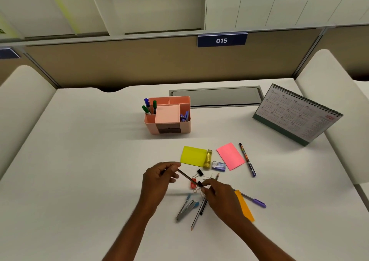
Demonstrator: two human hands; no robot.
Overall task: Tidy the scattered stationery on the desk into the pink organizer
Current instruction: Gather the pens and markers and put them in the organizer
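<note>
White desk (79, 160) bears the pink organizer (185, 125), upright at rear centre, several compartments, markers (148, 107) in the left slot. Left hand (157, 178) and right hand (221, 196) each pinch one end of a thin dark pencil (187, 176), slanted, among the scattered stationery in front.

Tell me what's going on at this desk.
A person is tidying stationery. The left hand grips one end of a dark pencil and the right hand pinches the other end. The pink organizer already holds three markers. Sticky notes, pens, clips and a stapler lie scattered on the desk.
</note>
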